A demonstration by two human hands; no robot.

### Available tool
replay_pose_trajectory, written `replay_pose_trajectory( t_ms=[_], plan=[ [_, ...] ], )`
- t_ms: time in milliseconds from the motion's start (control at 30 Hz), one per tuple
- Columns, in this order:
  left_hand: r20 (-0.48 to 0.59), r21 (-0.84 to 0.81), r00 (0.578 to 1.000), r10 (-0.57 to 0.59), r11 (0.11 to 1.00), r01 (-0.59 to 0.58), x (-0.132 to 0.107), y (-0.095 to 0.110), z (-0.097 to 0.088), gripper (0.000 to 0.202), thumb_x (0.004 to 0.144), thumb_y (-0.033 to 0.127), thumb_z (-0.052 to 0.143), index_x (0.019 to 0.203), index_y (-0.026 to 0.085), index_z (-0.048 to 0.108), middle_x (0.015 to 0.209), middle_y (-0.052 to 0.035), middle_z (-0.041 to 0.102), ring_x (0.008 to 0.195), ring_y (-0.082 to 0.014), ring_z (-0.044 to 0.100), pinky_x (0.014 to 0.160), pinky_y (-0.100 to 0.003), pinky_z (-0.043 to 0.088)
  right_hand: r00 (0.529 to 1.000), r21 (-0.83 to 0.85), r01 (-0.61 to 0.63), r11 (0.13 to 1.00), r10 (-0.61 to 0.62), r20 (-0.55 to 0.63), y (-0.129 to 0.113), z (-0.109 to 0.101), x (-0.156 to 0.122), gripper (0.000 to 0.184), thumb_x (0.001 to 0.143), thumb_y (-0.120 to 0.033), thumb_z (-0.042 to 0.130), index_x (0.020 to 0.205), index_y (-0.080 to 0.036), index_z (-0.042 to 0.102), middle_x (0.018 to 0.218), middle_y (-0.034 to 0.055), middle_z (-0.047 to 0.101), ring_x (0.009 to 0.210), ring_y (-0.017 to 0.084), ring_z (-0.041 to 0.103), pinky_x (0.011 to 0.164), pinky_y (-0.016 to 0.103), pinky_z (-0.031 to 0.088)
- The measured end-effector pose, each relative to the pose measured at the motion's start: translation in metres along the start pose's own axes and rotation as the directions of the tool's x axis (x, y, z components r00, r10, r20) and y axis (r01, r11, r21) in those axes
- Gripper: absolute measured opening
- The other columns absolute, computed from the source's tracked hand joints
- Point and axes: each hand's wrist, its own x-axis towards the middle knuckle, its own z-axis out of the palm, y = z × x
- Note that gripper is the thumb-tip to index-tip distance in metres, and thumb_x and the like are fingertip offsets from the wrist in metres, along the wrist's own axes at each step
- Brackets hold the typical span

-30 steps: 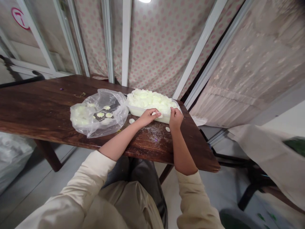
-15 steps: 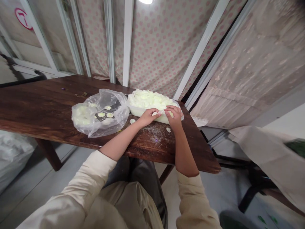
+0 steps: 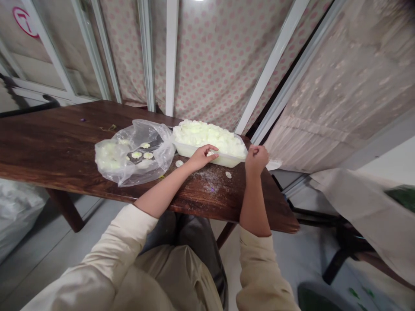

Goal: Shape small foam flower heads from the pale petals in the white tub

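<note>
Most of the pale mass lies unworked: a big heap [image 3: 207,134] of soft, green-white pieces fills the plastic tub [image 3: 223,160] and rises well above its rim. Only a small share sits apart, with a few flat, rounded pieces [image 3: 137,154] and a paler clump [image 3: 108,157] inside the clear bag [image 3: 158,144] just to the left of the tub. Two loose crumbs [image 3: 179,163] lie on the dark wooden worktop [image 3: 58,149] in front of the tub, one by its left end and another nearer its right end, near a white dusting [image 3: 204,178] of powder. The tub sits towards the far right corner of the worktop, its long axis running roughly left to right across my view, tilted slightly so that the right end lies nearer me. My left hand [image 3: 201,157] rests at the tub's front rim, palm down and pointing right, its fingers curled onto a small pale piece [image 3: 211,153], which I seem to be pinching. My right hand [image 3: 256,159] sits just beyond the tub's right end, clenched with its fingers curled inward, above the worktop's edge near the corner. I cannot tell whether it holds anything, because the curled fingers hide the inside of the fist.
</note>
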Motion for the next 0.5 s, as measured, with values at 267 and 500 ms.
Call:
replay_pose_trajectory(
  t_ms=[267,500],
  plan=[
    [0.022,0.062,0.998,0.064,0.996,-0.066,0.002,0.004,-0.022,0.024,0.071,0.035,0.057,0.081,0.014,0.056,0.075,-0.0016,0.055,0.063,-0.0083,0.042,0.060,-0.022,0.033,0.681,-0.164,-0.364,0.917,0.382,0.625,0.019,-0.014,0.009,0.032,0.080,-0.027,0.035,0.057,-0.016,0.054,0.049,0.0065,0.054,0.044,0.012,0.046,0.046,0.026,0.034],
    [0.135,0.165,0.990,0.039,0.984,-0.061,-0.001,0.014,-0.052,0.030,0.078,0.041,0.045,0.071,0.014,0.057,0.063,0.0002,0.051,0.058,-0.0084,0.040,0.057,-0.022,0.031,0.313,-0.171,-0.217,0.961,0.234,0.921,0.030,-0.018,0.004,0.017,0.074,-0.031,0.055,0.067,-0.015,0.056,0.049,-0.0018,0.054,0.034,0.004,0.037,0.035,0.020,0.023]
  ],
)
